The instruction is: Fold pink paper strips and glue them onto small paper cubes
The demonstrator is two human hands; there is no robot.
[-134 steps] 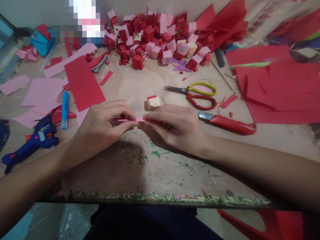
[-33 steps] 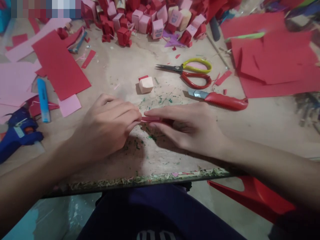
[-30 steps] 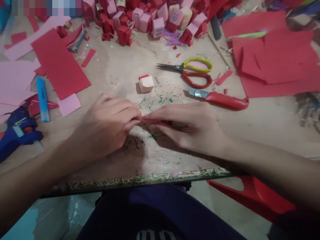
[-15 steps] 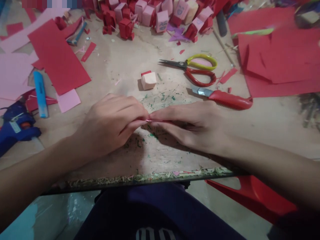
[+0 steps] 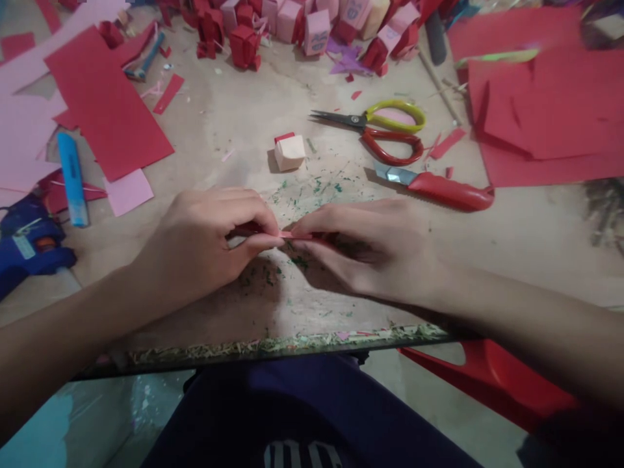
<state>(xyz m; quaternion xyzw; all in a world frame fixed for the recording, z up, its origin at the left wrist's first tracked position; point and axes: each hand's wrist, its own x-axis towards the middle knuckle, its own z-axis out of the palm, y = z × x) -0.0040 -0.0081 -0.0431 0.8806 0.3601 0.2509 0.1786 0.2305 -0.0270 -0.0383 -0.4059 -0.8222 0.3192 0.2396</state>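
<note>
Over the counter (image 5: 234, 117), near its front edge, the left grip (image 5: 207, 240) and the right grip (image 5: 373, 250) are clamped, thumbs against fingers, on one reddish-pink paper strip (image 5: 288, 234), which shows in the gap between them. Just beyond them sits a small cream-and-red box (image 5: 290, 153), its inside hidden. More red and pink boxes (image 5: 287, 23) crowd the far side; one bears blue marks, and what they contain cannot be told. Scissors (image 5: 357, 121) lie open, just beyond a cutter (image 5: 453, 192). A glue gun (image 5: 36, 242) and marker (image 5: 73, 179) lie well left, near a red sheet (image 5: 107, 104).
</note>
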